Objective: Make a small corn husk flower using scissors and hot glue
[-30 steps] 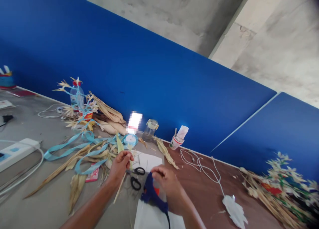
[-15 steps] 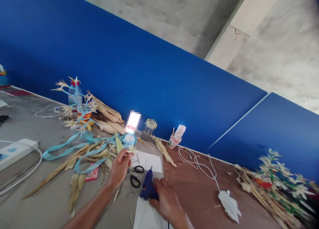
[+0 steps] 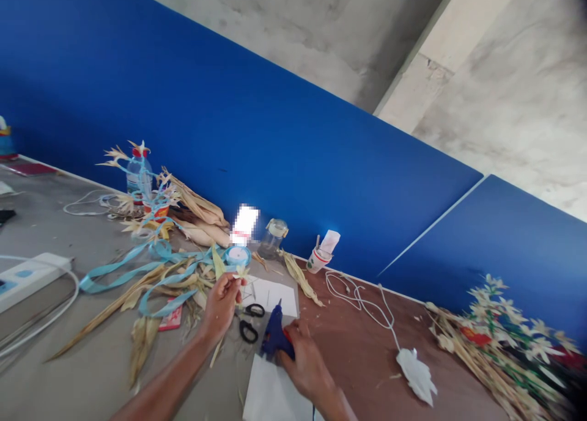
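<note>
Left hand (image 3: 223,302) is lifted off the bench (image 3: 362,354), forearm reaching in from the lower left, fingers pinched closed on the thin stem of a small pale dried-husk flower (image 3: 241,272) — the bloom stands just above the thumb; right hand (image 3: 305,366) sits low, knuckles up, fingers wrapped tight round the grip of a blue plastic hot-glue gun (image 3: 274,334), nozzle tilted up toward the flower yet apart from it; black-handled scissors (image 3: 250,324) lie between the hands, beside a white paper sheet (image 3: 275,296); light blue ribbon (image 3: 151,268) curls to the left.
</note>
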The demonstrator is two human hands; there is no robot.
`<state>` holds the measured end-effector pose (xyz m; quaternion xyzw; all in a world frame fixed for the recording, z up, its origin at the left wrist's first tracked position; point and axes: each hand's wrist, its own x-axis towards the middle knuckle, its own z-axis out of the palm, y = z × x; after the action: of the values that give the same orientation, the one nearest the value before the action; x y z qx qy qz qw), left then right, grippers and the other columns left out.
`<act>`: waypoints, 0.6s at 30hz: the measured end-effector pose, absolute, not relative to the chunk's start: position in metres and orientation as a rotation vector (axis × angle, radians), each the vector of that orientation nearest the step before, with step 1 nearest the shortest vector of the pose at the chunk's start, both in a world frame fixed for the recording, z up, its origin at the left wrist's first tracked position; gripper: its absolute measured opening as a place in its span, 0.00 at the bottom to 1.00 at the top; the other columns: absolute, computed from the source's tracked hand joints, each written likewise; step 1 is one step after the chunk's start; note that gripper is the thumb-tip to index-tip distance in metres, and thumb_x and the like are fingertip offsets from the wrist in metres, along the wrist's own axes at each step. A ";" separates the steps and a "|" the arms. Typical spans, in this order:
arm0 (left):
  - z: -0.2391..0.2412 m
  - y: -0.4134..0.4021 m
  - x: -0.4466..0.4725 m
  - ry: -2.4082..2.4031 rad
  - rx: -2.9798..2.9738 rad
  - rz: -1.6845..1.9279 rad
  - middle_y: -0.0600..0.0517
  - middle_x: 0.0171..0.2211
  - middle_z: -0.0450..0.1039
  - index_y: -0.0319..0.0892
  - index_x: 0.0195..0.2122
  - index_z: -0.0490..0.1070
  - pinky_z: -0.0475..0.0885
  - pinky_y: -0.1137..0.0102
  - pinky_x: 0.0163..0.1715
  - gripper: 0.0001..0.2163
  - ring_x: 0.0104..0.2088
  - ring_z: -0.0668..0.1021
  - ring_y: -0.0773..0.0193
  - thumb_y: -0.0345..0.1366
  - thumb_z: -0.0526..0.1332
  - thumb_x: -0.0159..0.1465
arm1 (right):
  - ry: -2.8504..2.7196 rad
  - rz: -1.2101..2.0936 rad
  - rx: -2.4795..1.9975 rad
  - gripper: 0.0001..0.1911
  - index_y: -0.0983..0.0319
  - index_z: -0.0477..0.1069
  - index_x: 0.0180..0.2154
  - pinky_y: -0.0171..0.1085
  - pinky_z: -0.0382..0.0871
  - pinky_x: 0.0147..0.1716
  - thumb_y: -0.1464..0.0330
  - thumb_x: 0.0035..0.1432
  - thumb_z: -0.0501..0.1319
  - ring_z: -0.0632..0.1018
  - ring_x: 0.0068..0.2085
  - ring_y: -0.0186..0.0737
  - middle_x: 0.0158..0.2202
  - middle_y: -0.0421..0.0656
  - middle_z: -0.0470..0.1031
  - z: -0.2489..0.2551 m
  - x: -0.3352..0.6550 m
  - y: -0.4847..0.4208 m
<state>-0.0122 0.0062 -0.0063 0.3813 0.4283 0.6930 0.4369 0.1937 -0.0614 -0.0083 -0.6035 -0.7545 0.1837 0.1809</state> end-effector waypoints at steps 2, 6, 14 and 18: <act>-0.004 0.006 -0.013 1.069 0.944 1.733 0.55 0.24 0.71 0.41 0.26 0.66 0.63 0.75 0.18 0.13 0.17 0.67 0.73 0.46 0.61 0.52 | -2.036 0.537 -1.596 0.15 0.64 0.68 0.38 0.39 0.65 0.46 0.77 0.46 0.56 0.72 0.42 0.44 0.42 0.49 0.65 -0.005 0.195 -0.061; -0.001 0.004 -0.013 1.063 0.937 1.715 0.55 0.23 0.71 0.41 0.26 0.65 0.62 0.75 0.18 0.11 0.17 0.66 0.73 0.44 0.60 0.52 | -1.864 0.703 -1.357 0.13 0.61 0.68 0.37 0.37 0.68 0.39 0.74 0.45 0.60 0.72 0.39 0.41 0.40 0.45 0.65 0.002 0.196 -0.057; -0.005 0.004 -0.014 1.061 0.954 1.650 0.56 0.21 0.70 0.40 0.29 0.65 0.60 0.75 0.18 0.11 0.16 0.65 0.73 0.44 0.59 0.54 | -1.782 0.901 -0.926 0.17 0.59 0.65 0.37 0.33 0.63 0.23 0.55 0.50 0.61 0.65 0.26 0.33 0.32 0.41 0.63 0.014 0.166 -0.039; -0.007 0.007 -0.014 1.064 0.957 1.648 0.56 0.21 0.69 0.40 0.29 0.65 0.60 0.75 0.18 0.11 0.17 0.65 0.73 0.43 0.59 0.55 | -1.861 0.887 -0.927 0.17 0.60 0.64 0.39 0.32 0.61 0.21 0.54 0.55 0.55 0.64 0.24 0.33 0.28 0.39 0.63 0.020 0.151 -0.034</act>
<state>-0.0143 0.0068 -0.0075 0.3892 0.4326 0.6697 0.4614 0.1512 -0.0339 0.0202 -0.3709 -0.7447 0.3549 0.4265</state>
